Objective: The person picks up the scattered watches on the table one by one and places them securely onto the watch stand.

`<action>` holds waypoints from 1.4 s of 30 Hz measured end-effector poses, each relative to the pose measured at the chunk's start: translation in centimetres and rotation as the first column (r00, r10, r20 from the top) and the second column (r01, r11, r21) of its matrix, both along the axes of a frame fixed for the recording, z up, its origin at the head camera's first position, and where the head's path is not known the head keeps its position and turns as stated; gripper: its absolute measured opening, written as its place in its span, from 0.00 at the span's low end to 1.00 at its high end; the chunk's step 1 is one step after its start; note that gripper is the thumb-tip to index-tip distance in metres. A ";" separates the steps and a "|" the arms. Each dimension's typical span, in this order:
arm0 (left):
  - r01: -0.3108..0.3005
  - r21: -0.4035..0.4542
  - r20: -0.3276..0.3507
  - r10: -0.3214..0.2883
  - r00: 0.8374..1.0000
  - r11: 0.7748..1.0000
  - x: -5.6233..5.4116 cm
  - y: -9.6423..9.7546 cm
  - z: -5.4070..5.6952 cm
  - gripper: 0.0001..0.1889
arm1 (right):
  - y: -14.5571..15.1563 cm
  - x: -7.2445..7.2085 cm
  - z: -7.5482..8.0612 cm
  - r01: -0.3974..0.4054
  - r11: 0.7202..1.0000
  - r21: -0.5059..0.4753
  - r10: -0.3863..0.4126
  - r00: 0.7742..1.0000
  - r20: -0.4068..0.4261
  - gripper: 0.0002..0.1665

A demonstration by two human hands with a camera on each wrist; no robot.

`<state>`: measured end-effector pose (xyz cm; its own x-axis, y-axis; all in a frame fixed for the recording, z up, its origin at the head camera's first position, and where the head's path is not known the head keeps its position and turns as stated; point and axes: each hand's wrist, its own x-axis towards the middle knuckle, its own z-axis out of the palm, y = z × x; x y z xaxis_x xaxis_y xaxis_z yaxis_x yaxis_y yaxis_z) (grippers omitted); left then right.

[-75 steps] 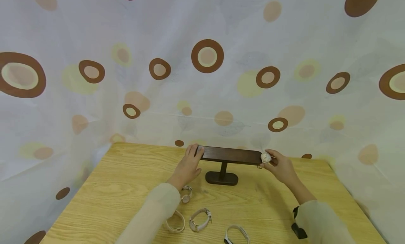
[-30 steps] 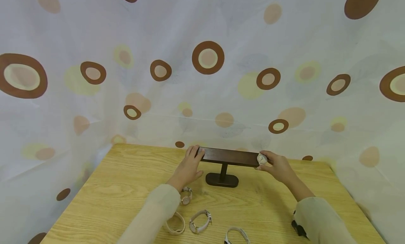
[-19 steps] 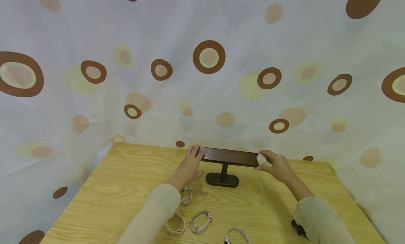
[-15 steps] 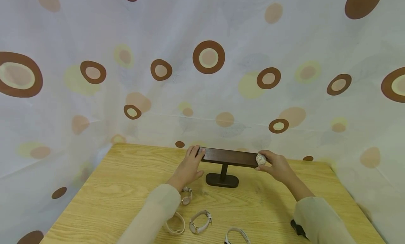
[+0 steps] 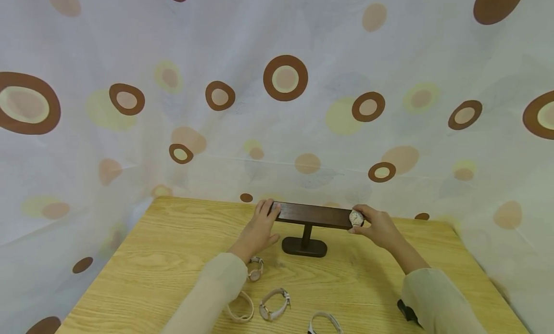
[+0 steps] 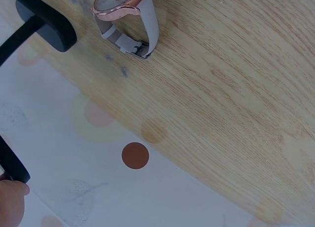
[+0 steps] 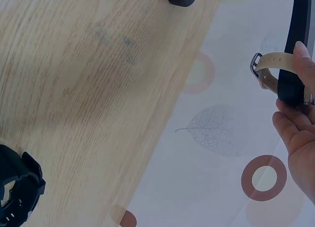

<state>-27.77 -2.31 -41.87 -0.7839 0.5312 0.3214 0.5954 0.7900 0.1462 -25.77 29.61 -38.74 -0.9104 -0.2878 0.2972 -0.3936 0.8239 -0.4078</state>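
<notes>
A dark brown T-shaped watch stand (image 5: 313, 214) stands near the back of the wooden table. My left hand (image 5: 255, 230) holds the left end of its bar, fingers bent over it and thumb hanging lower. In the left wrist view, fingers (image 6: 12, 200) show at the bar's end. At the other end, my right hand (image 5: 378, 226) pinches a wristwatch (image 5: 356, 218) with a round pale dial between thumb and fingers. Its beige strap (image 7: 275, 61) is buckled and loops around the bar in the right wrist view. The dial is hidden there.
A rose-gold watch (image 5: 254, 272) lies just below my left hand. Nearer are a cream band (image 5: 242, 314), a watch with a pale strap (image 5: 273, 307) and a white band (image 5: 322, 317). A black watch (image 7: 22, 182) lies by my right sleeve. A patterned cloth (image 5: 303, 132) hangs behind.
My right hand has moved the wristwatch slightly left, from beside the bar's right end onto it. The left hand keeps its place on the stand.
</notes>
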 end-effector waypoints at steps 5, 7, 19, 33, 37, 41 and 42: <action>-0.006 -0.010 -0.011 0.005 1.000 1.000 0.0 -0.1 0.0 0.37 | -0.1 -0.2 0.1 0.000 1.000 0.022 0.000 1.000 -0.001 0.32; -0.008 -0.010 -0.014 0.008 1.000 1.000 0.1 -0.1 0.0 0.37 | -0.2 -0.3 0.1 -0.002 1.000 0.026 0.003 1.000 -0.003 0.32; -0.009 -0.025 0.002 0.009 1.000 1.000 0.2 -0.1 0.5 0.38 | -0.6 -0.3 0.3 -0.005 1.000 0.007 0.005 1.000 0.029 0.34; -0.014 -0.037 0.006 0.014 1.000 0.999 0.1 0.0 0.3 0.38 | -0.5 -0.1 1.0 0.008 0.997 0.072 -0.014 0.996 0.087 0.36; 0.001 -0.017 0.010 -0.001 1.000 1.000 0.1 0.0 0.3 0.38 | -0.5 -0.3 1.2 0.010 0.995 0.103 -0.019 0.996 0.088 0.37; 0.002 0.003 0.024 -0.002 1.000 1.000 0.1 -0.1 0.4 0.38 | -0.7 -0.4 1.4 0.004 0.992 0.124 -0.015 0.996 0.092 0.37; 0.002 0.006 0.027 -0.002 1.000 1.000 0.1 -0.1 0.4 0.38 | -0.7 -0.5 1.4 0.003 0.992 0.126 -0.014 0.996 0.093 0.36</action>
<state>-27.63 -2.41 -41.42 -0.7916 0.5306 0.3031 0.5924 0.7881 0.1673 -26.23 28.90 -37.32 -0.9352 -0.3096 0.1722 -0.3512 0.8740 -0.3358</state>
